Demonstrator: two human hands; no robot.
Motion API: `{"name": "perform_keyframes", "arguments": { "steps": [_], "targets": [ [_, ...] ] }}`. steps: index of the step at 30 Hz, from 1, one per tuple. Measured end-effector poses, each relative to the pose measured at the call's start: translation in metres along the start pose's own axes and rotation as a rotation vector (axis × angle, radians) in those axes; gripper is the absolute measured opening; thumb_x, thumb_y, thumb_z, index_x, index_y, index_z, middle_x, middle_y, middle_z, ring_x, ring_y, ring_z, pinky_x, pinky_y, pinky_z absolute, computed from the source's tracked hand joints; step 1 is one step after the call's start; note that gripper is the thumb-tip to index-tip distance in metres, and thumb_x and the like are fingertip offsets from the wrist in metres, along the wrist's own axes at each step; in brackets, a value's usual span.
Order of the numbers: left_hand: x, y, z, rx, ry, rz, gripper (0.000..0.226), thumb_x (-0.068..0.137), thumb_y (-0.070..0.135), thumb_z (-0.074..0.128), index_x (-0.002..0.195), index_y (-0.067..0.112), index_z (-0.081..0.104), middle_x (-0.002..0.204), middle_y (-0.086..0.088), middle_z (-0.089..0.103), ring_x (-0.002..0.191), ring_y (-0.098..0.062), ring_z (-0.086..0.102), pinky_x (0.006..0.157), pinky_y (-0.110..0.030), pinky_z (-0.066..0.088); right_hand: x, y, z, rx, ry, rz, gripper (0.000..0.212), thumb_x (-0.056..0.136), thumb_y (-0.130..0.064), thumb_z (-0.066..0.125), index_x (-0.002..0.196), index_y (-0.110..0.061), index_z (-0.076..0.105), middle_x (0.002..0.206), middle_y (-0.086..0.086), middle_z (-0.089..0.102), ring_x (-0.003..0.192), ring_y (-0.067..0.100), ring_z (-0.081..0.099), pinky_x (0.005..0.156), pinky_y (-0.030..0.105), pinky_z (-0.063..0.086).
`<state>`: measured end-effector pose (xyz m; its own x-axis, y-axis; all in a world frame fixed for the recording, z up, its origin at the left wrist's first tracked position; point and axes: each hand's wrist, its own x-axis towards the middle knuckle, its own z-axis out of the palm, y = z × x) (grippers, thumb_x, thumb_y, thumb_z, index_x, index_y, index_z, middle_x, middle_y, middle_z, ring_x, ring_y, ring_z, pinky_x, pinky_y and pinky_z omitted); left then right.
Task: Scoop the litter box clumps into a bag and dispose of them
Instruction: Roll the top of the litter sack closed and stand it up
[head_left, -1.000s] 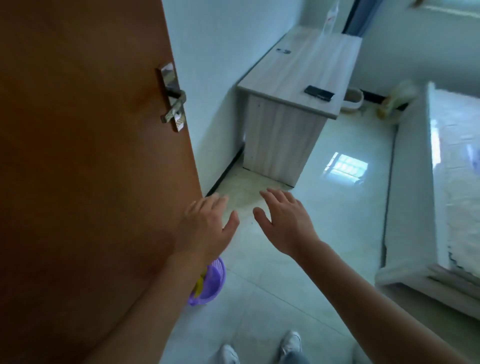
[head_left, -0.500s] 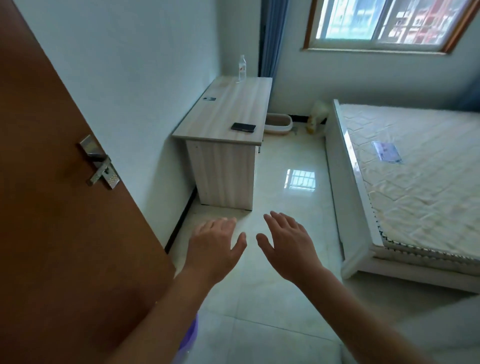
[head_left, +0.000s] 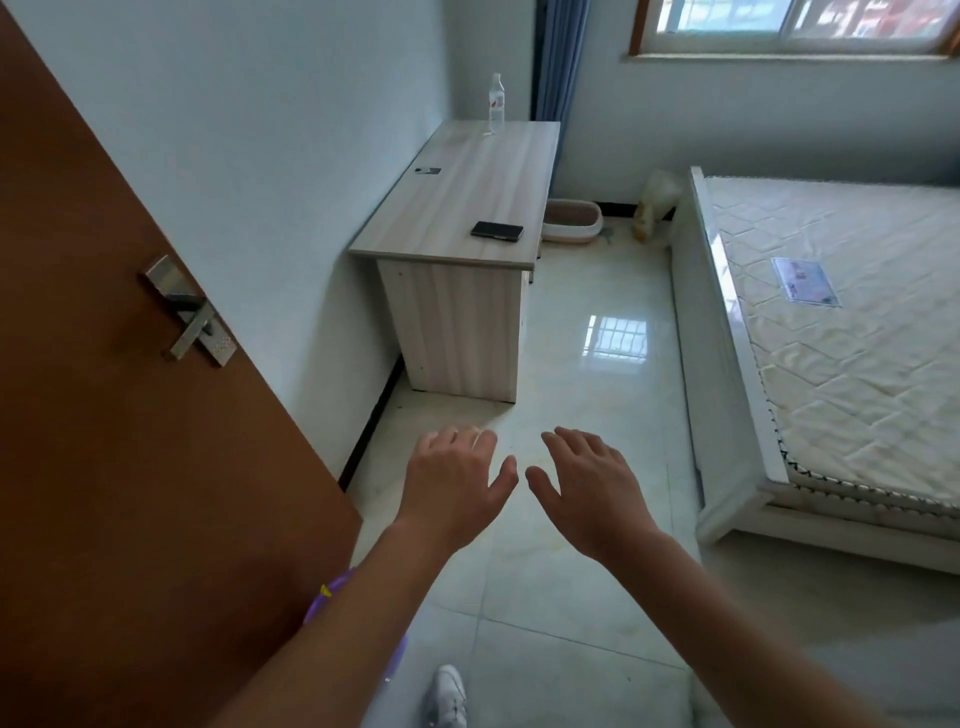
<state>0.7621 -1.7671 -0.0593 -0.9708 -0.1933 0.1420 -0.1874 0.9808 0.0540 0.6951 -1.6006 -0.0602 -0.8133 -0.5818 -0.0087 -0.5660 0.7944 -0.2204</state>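
**Empty hands at a bedroom doorway, litter box far across the floor**

A person stands just inside a bedroom with both bare hands held out in front, palms down. The left grip (head_left: 449, 488) and the right grip (head_left: 592, 493) float side by side, thumbs nearly meeting. Their fingers are spread and relaxed, and neither has hold of anything.

The litter box (head_left: 571, 221), a shallow pale tray, lies on the floor (head_left: 587, 395) well apart from both grips. It is almost straight ahead of them, against the far wall, between the far end of the tabletop (head_left: 467, 197) and the bed (head_left: 831, 312). A pale yellowish bag (head_left: 654, 202) stands just right of the box. No scoop can be made out from here.

The step in hand looks like the walk over. It would go best along the open strip of tiles, with the tabletop left of the grips and the bed right of them. Steady footing matters, since the glossy floor may be slick. A scoop and bag are best found before the litter is stirred.

A brown door (head_left: 130, 441) stands open left of the left grip.
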Motion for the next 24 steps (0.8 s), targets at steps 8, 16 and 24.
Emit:
{"name": "perform_keyframes", "arguments": {
  "steps": [8, 16, 24],
  "targets": [
    [0.082, -0.041, 0.029, -0.044, 0.017, 0.118, 0.062, 0.095, 0.056, 0.021, 0.115, 0.018, 0.065, 0.108, -0.002, 0.071, 0.092, -0.022, 0.065, 0.084, -0.035, 0.05, 0.065, -0.005, 0.004, -0.116, -0.027, 0.126, 0.06, 0.1, -0.055, 0.032, 0.148, -0.018, 0.04, 0.152, 0.002, 0.044, 0.142, 0.022, 0.038, 0.114, 0.038, 0.031],
    [0.156, -0.053, 0.041, -0.023, 0.065, 0.244, 0.057, 0.095, 0.054, 0.028, 0.102, 0.016, 0.07, 0.093, -0.003, 0.071, 0.08, -0.023, 0.064, 0.076, -0.036, 0.049, 0.116, 0.011, -0.011, -0.124, 0.009, 0.224, 0.058, 0.101, -0.053, 0.032, 0.146, -0.018, 0.042, 0.15, 0.002, 0.046, 0.14, 0.022, 0.039, 0.113, 0.038, 0.032],
    [0.254, -0.029, 0.051, 0.012, 0.128, 0.254, 0.051, 0.096, 0.052, 0.027, 0.09, 0.019, 0.065, 0.081, 0.001, 0.066, 0.068, -0.022, 0.058, 0.066, -0.033, 0.041, 0.189, 0.075, -0.015, -0.091, 0.073, 0.221, 0.054, 0.1, -0.05, 0.037, 0.14, -0.016, 0.049, 0.142, 0.003, 0.054, 0.134, 0.024, 0.046, 0.109, 0.039, 0.036]
  ]
}}
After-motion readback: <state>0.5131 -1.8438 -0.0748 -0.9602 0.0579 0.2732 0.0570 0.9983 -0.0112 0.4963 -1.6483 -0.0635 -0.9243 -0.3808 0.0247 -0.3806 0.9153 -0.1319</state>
